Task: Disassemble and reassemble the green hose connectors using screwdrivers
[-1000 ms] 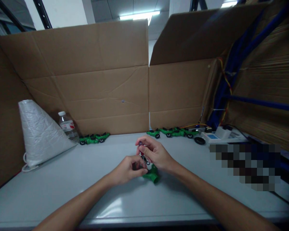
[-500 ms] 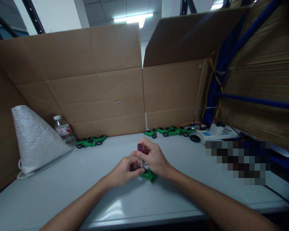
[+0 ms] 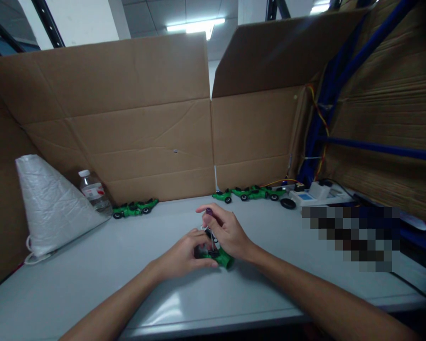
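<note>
A green toy car (image 3: 223, 258) with black parts rests on the table in front of me, partly covered by my hands. My left hand (image 3: 184, 253) grips its left side, thumb along the near edge and fingers on the far side. In my right hand (image 3: 227, 229) is a screwdriver (image 3: 208, 211) with a purple handle, pinched between thumb and fingers. Its thin metal shaft points down onto the car; I cannot make out exactly what the tip touches.
Several green toy cars (image 3: 258, 192) stand along the cardboard wall (image 3: 145, 142), with more green toy cars (image 3: 135, 208) at back left. A plastic bottle (image 3: 94, 192) and a silvery bag (image 3: 53, 213) are on the left. A power strip (image 3: 323, 195) and black ring (image 3: 288, 203) lie at right.
My right hand has shifted its grip on the screwdriver, its index finger now lifted and stretched out. More of the shaft and car shows. My left thumb has slid slightly right.
</note>
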A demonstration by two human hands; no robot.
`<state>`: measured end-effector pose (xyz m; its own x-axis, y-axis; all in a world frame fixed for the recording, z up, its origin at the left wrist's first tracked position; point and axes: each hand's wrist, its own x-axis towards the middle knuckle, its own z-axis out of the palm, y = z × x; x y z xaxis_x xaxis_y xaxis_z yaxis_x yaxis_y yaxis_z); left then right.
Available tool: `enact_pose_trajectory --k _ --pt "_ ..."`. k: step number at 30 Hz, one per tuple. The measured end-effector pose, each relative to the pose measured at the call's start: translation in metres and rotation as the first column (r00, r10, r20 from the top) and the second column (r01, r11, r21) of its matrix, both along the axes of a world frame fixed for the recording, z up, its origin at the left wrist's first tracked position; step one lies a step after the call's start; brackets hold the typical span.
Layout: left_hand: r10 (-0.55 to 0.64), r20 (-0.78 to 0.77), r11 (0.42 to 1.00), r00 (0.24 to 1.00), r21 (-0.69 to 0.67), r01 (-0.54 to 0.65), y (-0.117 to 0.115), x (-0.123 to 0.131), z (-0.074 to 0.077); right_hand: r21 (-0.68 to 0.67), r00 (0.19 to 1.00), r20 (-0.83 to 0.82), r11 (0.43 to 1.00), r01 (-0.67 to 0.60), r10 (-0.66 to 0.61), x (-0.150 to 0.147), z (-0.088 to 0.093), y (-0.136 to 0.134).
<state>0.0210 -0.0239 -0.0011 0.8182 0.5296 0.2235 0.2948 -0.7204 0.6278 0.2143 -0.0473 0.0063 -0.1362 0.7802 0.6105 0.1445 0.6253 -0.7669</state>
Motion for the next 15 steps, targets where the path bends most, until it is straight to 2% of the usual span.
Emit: enact_pose_trajectory --k 4,8,15 --pt "0.0 -0.003 1.0 1.0 -0.005 0.0 -0.001 -0.001 0.0 -0.101 0.989 -0.125 0.99 -0.096 0.083 -0.004 -0.002 0.001" --pt "0.044 -0.001 0.999 0.999 -0.008 -0.044 -0.003 -0.004 0.0 -0.158 0.956 -0.245 0.966 -0.203 0.161 -0.004 0.004 0.002" --pt "0.131 0.011 0.991 0.991 -0.038 -0.131 -0.004 -0.006 0.01 -0.156 0.879 -0.468 0.971 -0.181 0.089 0.004 0.016 0.006"
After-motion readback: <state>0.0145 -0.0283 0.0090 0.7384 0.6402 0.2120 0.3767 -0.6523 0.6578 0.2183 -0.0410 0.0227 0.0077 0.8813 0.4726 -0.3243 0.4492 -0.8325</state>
